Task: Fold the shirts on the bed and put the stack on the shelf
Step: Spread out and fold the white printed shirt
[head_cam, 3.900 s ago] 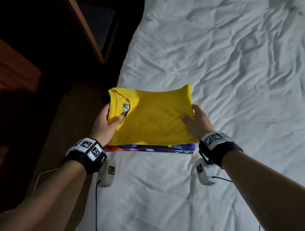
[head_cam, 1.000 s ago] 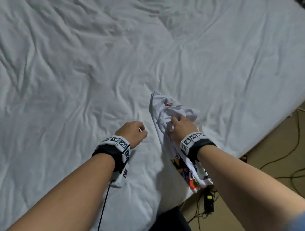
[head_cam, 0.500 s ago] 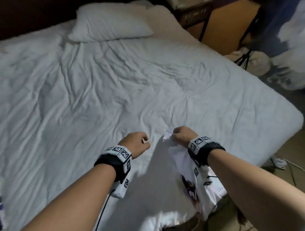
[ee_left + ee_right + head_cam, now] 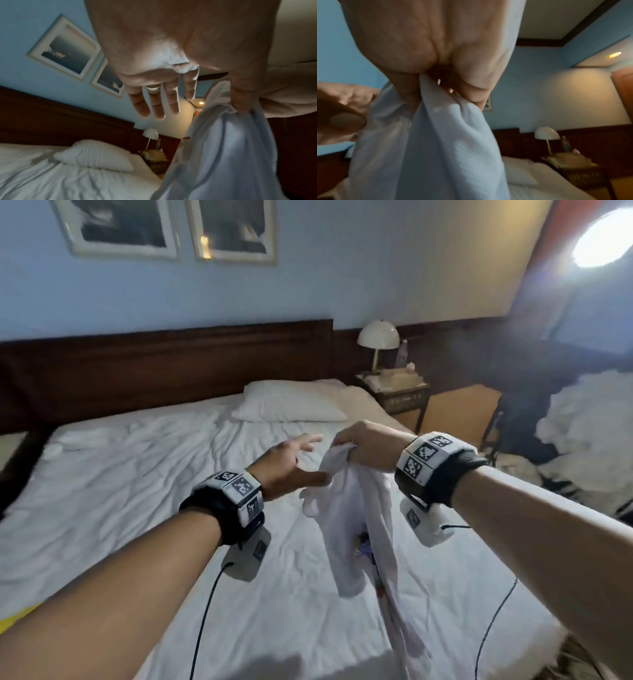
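Note:
A white shirt [image 4: 359, 508] with a coloured print hangs bunched above the bed [image 4: 120, 474], its lower end trailing down to the mattress edge. My right hand [image 4: 366, 446] grips its top in a fist; the right wrist view shows the fabric [image 4: 436, 148] squeezed between thumb and fingers. My left hand [image 4: 291, 463] is just left of it with fingers [image 4: 157, 102] spread straight, and the thumb touches the shirt's cloth [image 4: 223, 148]. A yellow corner of a shirt [image 4: 13, 616] shows at the lower left edge.
A pillow [image 4: 287, 405] lies by the dark wooden headboard [image 4: 154, 364]. A nightstand [image 4: 400, 395] with a lamp [image 4: 378, 335] stands right of the bed. A white heap [image 4: 589, 433] lies at the far right. Cables hang from both wrists.
My right hand has lifted the white shirt higher off the bed edge. My left hand has opened from a loose fist and reached the shirt. The head view has tilted up.

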Motion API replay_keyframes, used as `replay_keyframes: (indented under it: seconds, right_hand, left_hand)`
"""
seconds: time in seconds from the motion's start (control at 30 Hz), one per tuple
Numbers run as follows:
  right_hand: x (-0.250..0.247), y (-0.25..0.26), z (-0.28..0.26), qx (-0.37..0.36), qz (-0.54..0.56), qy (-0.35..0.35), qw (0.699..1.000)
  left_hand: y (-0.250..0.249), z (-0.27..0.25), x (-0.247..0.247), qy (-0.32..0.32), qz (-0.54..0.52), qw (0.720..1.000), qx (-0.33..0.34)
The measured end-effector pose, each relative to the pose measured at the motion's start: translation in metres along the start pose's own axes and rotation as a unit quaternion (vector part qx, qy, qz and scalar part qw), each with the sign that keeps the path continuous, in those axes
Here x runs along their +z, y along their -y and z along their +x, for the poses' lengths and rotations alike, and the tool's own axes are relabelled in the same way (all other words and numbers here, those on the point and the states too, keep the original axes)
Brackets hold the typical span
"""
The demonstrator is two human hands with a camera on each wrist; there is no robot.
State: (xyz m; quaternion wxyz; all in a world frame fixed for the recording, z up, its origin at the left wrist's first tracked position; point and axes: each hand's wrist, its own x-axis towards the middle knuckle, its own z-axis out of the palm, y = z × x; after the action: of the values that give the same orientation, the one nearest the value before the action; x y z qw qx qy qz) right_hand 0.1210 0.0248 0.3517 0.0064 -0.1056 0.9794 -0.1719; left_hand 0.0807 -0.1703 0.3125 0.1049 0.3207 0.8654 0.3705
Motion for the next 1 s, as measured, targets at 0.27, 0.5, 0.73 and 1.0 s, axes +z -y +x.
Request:
replay_keyframes:
  seconds: [0.27,0.5,0.73,1.0]
  right_hand:
    - [-0.087,0.063,-0.009,-0.034,-0.007,-0.147,0.989]
    - [-0.12,0.065,-0.003,-0.065,0.008,-0.268,0.961]
    - [-0.108,0.001,0.011,0.004,-0.048,-0.158,0.986]
    - [-0.135,0.028,0.053,-0.141,0.009,-0.233,0.962]
  left_hand:
    - [-0.095,-0.028,-0.103,-0.158,0.083,0.982,0.057]
    - [-0.15,-0.028,-0.177,-0.246,0.117,0.959,0.077]
    - [-0.148,-0.03,-0.193,-0.287,0.223,0.932,-0.005]
    - [-0.112,-0.017,-0.139,-0.146,0.214,0.955,-0.145]
